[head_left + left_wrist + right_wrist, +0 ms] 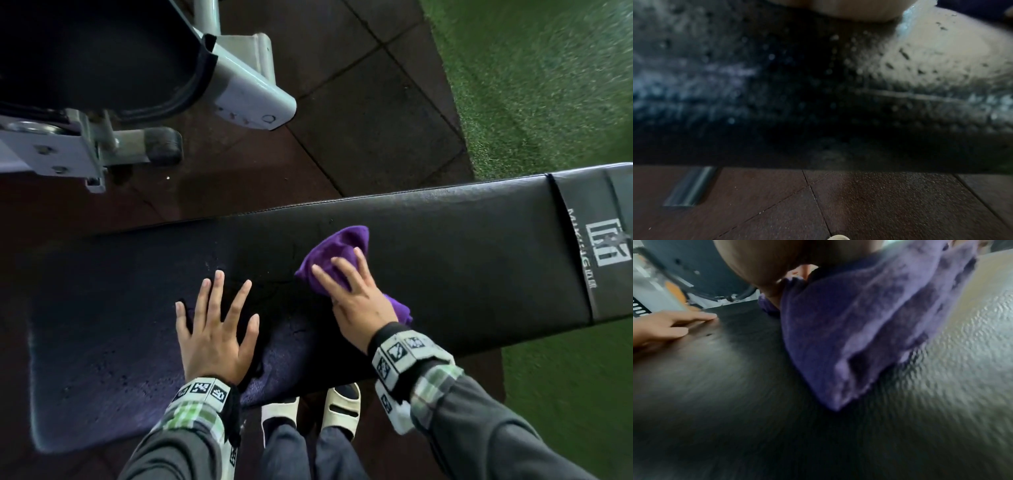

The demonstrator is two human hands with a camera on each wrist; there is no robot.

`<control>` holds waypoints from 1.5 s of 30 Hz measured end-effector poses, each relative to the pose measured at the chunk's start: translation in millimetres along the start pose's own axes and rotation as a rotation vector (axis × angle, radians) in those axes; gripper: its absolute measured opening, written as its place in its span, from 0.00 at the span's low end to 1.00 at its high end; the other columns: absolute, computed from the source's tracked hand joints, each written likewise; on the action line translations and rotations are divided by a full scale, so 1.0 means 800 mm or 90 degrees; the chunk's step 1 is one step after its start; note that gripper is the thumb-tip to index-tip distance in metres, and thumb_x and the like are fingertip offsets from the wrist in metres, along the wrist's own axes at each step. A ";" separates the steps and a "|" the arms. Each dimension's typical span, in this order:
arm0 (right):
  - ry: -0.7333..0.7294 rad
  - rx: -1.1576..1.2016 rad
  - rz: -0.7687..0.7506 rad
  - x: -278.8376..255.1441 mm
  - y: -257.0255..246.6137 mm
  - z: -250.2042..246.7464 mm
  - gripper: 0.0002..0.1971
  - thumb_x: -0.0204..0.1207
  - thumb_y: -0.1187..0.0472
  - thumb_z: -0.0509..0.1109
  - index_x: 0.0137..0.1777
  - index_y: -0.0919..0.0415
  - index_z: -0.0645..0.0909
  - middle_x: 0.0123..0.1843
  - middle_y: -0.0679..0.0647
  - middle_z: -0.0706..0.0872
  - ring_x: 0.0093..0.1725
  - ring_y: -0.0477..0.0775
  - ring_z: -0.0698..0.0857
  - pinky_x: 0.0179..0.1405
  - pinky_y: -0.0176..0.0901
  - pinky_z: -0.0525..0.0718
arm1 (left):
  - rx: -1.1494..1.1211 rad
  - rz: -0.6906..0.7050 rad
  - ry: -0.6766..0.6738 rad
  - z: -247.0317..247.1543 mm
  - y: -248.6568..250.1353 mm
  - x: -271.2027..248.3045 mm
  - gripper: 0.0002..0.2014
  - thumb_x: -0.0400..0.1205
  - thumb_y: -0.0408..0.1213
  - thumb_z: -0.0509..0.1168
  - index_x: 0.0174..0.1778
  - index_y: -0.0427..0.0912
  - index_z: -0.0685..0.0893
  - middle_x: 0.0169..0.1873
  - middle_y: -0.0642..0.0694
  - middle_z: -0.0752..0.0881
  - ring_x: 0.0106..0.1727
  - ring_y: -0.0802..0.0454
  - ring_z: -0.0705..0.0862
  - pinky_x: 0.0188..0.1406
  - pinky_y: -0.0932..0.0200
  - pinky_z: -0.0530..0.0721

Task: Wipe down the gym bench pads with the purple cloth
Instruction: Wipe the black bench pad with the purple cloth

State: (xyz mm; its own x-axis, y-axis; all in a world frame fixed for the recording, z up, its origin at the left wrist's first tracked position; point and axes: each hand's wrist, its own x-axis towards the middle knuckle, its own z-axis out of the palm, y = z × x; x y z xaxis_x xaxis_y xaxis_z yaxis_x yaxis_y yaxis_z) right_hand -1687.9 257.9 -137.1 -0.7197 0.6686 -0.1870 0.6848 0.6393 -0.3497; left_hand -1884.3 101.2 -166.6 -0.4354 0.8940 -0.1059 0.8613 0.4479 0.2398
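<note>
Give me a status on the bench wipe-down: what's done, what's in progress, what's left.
Done: cannot be told; the black bench pad shows no clear wiped or unwiped patches.
In hand: the right hand presses the bunched purple cloth flat on the pad's middle, blurred as if mid-stroke, while the left hand rests open on the pad beside it.
Left: probably the logo end, which the cloth has not reached, and the worn near section.

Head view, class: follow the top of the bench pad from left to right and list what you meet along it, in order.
Left hand flat on the bench pad → purple cloth under the right hand → white logo printed near the pad's right end.
</note>
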 end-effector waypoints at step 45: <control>-0.181 -0.102 -0.052 0.092 0.000 -0.024 0.36 0.68 0.63 0.48 0.79 0.46 0.60 0.82 0.53 0.58 0.78 0.78 0.55 0.75 0.70 0.58 | -0.032 -0.014 -0.053 -0.006 0.001 0.002 0.29 0.81 0.57 0.54 0.81 0.62 0.66 0.85 0.46 0.61 0.85 0.46 0.59 0.82 0.34 0.46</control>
State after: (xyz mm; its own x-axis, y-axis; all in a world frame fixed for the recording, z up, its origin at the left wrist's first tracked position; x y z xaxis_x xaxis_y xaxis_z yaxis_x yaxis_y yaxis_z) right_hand -1738.5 314.7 -133.3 -0.7609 0.4942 -0.4206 0.6161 0.7536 -0.2290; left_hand -1885.8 103.1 -161.9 -0.4285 0.8832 -0.1905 0.8367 0.4675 0.2852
